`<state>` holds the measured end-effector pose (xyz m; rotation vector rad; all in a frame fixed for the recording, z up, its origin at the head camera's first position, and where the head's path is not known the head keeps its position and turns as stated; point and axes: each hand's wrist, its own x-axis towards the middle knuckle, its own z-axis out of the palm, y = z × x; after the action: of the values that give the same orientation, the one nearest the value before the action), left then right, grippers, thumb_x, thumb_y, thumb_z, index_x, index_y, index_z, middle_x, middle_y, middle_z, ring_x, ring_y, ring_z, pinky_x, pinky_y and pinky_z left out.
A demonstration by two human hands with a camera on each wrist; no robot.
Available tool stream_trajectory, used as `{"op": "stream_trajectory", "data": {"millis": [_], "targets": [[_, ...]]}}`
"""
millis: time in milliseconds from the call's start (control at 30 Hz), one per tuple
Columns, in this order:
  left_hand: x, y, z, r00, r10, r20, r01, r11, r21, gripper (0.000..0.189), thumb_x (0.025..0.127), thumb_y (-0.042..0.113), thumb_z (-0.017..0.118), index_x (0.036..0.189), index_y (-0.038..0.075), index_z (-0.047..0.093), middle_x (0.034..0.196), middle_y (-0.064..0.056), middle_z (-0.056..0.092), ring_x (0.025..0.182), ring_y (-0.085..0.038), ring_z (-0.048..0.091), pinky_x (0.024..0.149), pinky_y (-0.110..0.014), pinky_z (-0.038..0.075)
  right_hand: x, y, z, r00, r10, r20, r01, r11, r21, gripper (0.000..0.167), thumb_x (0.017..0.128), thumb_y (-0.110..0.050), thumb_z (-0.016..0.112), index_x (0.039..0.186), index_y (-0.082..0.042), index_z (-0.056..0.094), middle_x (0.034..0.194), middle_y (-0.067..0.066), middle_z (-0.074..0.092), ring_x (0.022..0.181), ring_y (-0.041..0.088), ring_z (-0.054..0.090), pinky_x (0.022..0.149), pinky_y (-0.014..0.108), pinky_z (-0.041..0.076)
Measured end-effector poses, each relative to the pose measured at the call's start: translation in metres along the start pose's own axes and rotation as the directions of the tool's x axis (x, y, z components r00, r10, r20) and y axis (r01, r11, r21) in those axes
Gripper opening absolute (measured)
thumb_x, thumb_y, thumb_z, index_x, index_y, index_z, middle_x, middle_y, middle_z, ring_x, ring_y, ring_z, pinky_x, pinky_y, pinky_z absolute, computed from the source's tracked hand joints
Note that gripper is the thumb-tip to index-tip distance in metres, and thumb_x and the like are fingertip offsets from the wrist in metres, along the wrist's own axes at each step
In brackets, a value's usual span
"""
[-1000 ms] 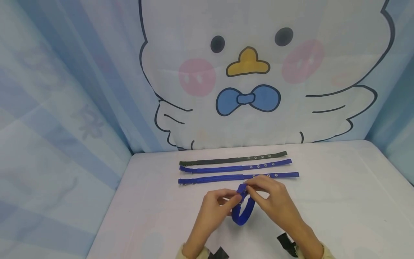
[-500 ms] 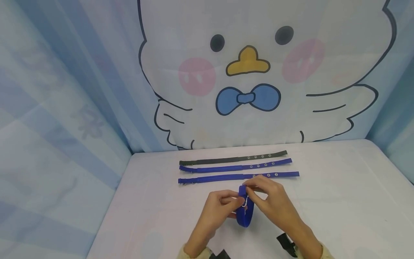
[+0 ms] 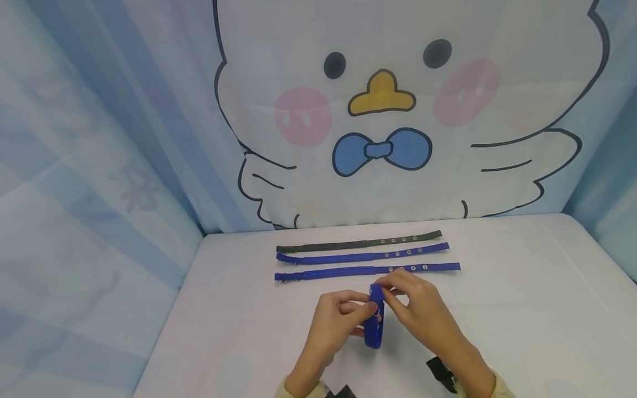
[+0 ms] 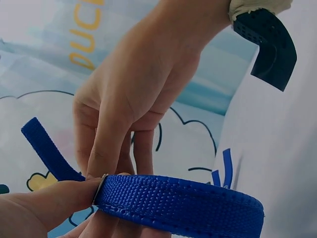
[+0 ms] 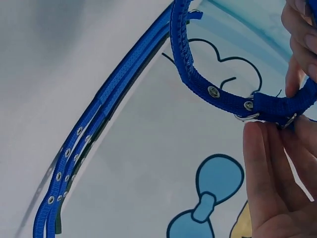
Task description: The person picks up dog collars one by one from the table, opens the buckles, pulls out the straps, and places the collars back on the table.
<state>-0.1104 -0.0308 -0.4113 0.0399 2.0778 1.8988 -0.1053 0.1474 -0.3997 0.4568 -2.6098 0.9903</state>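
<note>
A blue webbing collar [image 3: 373, 330] is bent into a loop just above the table, between both hands. My left hand [image 3: 334, 319] pinches it beside the metal buckle, thumb on the near side. My right hand [image 3: 420, 304] pinches the strap near the top of the loop. In the left wrist view, the collar's free tail [image 4: 47, 151] sticks out past the fingers and the padded band [image 4: 183, 202] curves away to the right. The right wrist view shows metal eyelets [image 5: 213, 91] along the strap and a D-ring [image 5: 247, 117] beside the fingertips.
Beyond the hands, two blue collars [image 3: 343, 272] [image 3: 338, 258] and a dark green collar [image 3: 338, 246] lie flat, side by side, on the pale table [image 3: 239, 331]. A curtain with a cartoon bird [image 3: 378, 202] hangs along the table's back edge.
The loop has turned to stand more edge-on to the head view and looks narrower. My left hand has shifted slightly right; both hands keep their grip.
</note>
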Motion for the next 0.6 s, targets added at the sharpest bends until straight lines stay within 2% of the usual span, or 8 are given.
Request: {"op": "stream_trajectory", "data": {"millis": [133, 267, 600], "targets": [[-0.0008, 0.0008, 0.0003, 1.0, 0.009, 0.003, -0.009, 1.0, -0.006, 0.027, 0.089, 0.022, 0.075, 0.107, 0.002, 0.073, 0.09, -0.013, 0.077, 0.08, -0.023, 0.075, 0.063, -0.034, 0.062, -0.0005, 0.0007, 0.0013, 0.998, -0.04, -0.051, 0.038, 0.999, -0.023, 0.015, 0.086, 0.0, 0.074, 0.096, -0.011, 0.073, 0.094, -0.003, 0.07, 0.085, 0.011, 0.067, 0.072, 0.029, 0.061], [0.0002, 0.0002, 0.0008, 1.0, 0.014, -0.004, -0.014, 1.0, -0.001, 0.026, 0.09, 0.021, 0.074, 0.108, 0.002, 0.073, 0.09, -0.013, 0.077, 0.08, -0.023, 0.075, 0.064, -0.035, 0.062, -0.0005, -0.0001, 0.0024, 0.995, -0.056, -0.086, 0.053, 0.998, -0.031, 0.016, 0.085, 0.001, 0.075, 0.095, -0.01, 0.073, 0.095, -0.002, 0.07, 0.088, 0.013, 0.068, 0.075, 0.032, 0.061], [-0.0006, 0.003, 0.0005, 1.0, 0.018, -0.01, -0.018, 1.0, -0.022, 0.027, 0.09, 0.021, 0.075, 0.107, 0.0, 0.073, 0.089, -0.013, 0.077, 0.079, -0.023, 0.075, 0.062, -0.033, 0.062, -0.0009, 0.0002, 0.0036, 0.984, -0.118, -0.132, 0.113, 0.993, -0.042, 0.019, 0.081, 0.0, 0.079, 0.098, -0.009, 0.076, 0.095, -0.002, 0.071, 0.089, 0.013, 0.068, 0.079, 0.035, 0.061]]}}
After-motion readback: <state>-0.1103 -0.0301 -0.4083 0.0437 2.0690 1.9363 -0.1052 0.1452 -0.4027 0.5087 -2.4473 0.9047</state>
